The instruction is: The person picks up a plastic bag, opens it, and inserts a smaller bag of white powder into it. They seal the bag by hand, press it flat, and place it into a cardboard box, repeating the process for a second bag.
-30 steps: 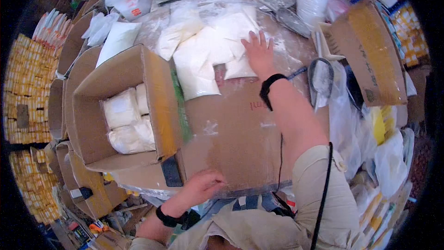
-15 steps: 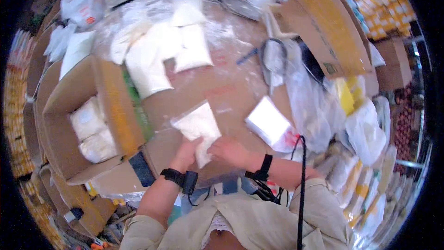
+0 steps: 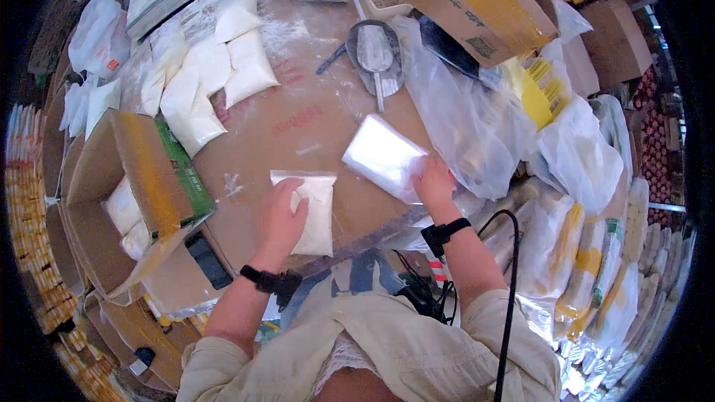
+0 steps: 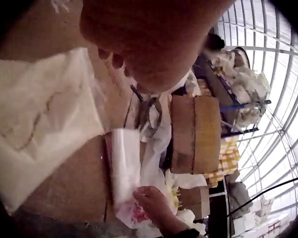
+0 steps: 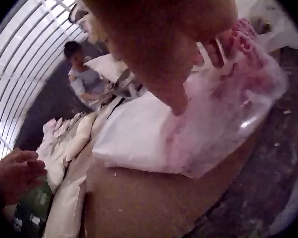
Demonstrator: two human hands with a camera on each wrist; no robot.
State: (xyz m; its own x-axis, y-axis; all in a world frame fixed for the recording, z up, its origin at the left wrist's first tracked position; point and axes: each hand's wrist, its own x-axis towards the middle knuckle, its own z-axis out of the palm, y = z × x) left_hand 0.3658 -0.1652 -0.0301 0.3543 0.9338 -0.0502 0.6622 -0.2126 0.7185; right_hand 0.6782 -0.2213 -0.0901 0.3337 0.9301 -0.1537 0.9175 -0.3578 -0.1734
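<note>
A flat, clear zip bag of white powder (image 3: 319, 216) lies near the table's front edge. My left hand (image 3: 278, 225) hovers at its left side, fingers loosely bent and thumb over the bag in the head view. In the left wrist view a gap shows between that hand and the powder bag (image 4: 44, 119). To the right is a stack of clear plastic bags (image 3: 381, 150). My right hand (image 3: 433, 182) pinches at the stack's near right end, where red shows through the plastic. The right wrist view has a fingertip pressed on these plastic bags (image 5: 134, 134); the other fingers are partly hidden.
Several filled powder bags (image 3: 195, 82) lie together at the back left. An open carton (image 3: 119, 216) with packed bags stands at left, a black phone-like slab (image 3: 208, 260) beside it. Metal scoops (image 3: 375, 52) lie at the back; loose plastic sheeting (image 3: 462, 119) covers the right side.
My right hand came back from the heap of filled bags, met my left hand at one powder bag, then moved right to the plastic stack. That powder bag now lies flat in front.
</note>
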